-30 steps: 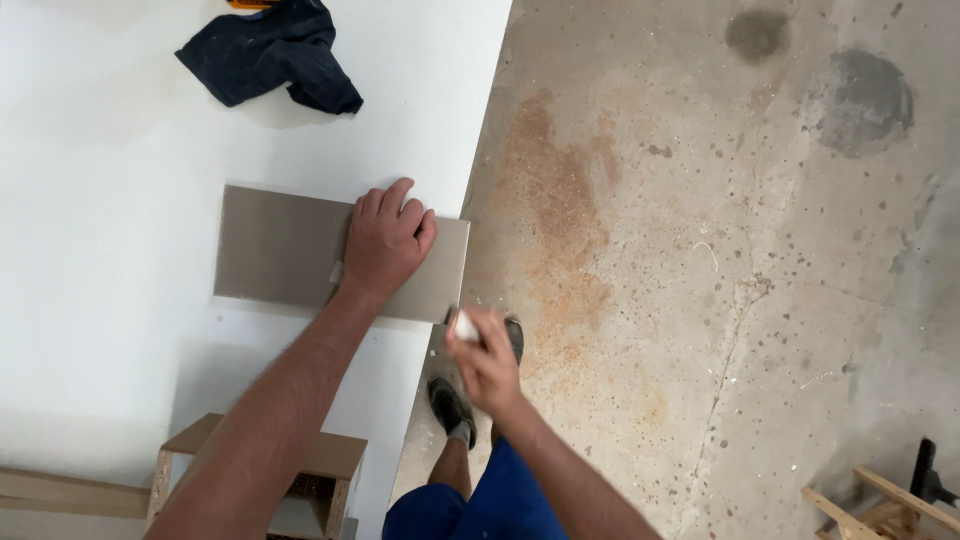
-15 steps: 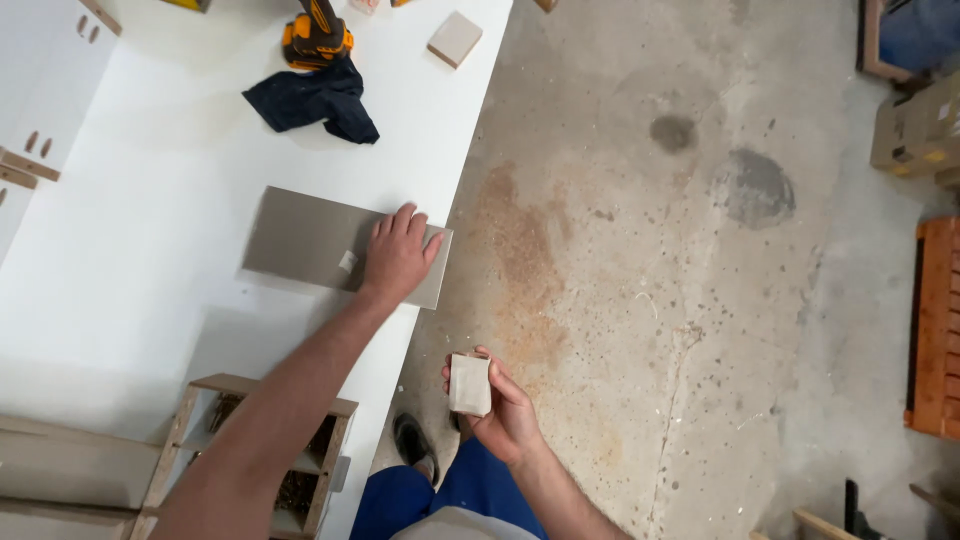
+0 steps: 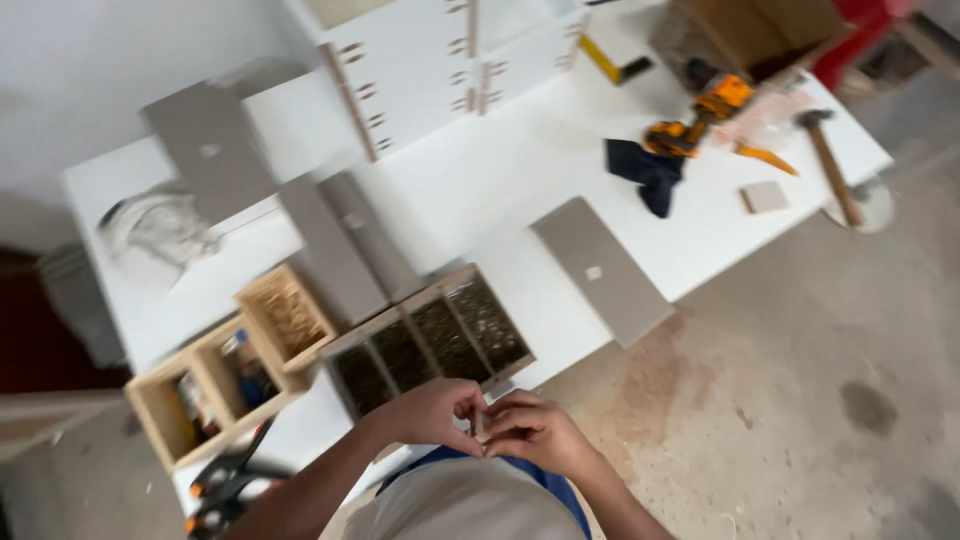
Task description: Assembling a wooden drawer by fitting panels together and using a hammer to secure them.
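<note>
From where I watch, both hands have met close in front of the body, just off the near edge of the white desk (image 3: 500,180). The left hand (image 3: 425,412) and the right hand (image 3: 540,432) pinch one small pale piece (image 3: 478,424) between their fingertips. Each grip is narrow, closed on that piece, thumbs and forefingers touching it from either side.

How far along — my judgement only: the piece is up off the desk and being worked between the fingers, so the picking-up looks done; whatever it goes onto has not been reached. The grey panel (image 3: 600,268) lies flat on the desk beyond the grip and up to its right, untouched, one corner overhanging the desk edge, a small pale mark near its middle.

The small piece shows as a thin sliver standing roughly upright between the fingertips, its long axis near vertical in the view, one narrow edge towards the camera. The frame is blurred, so I may be wrong about which face is turned to me.

Just beyond the grip sits a wooden compartment tray (image 3: 440,335) of dark small parts. Far beyond, to the right, are a dark cloth (image 3: 645,172), an orange drill (image 3: 700,115), a hammer (image 3: 830,160) and a small square block (image 3: 765,197).
</note>
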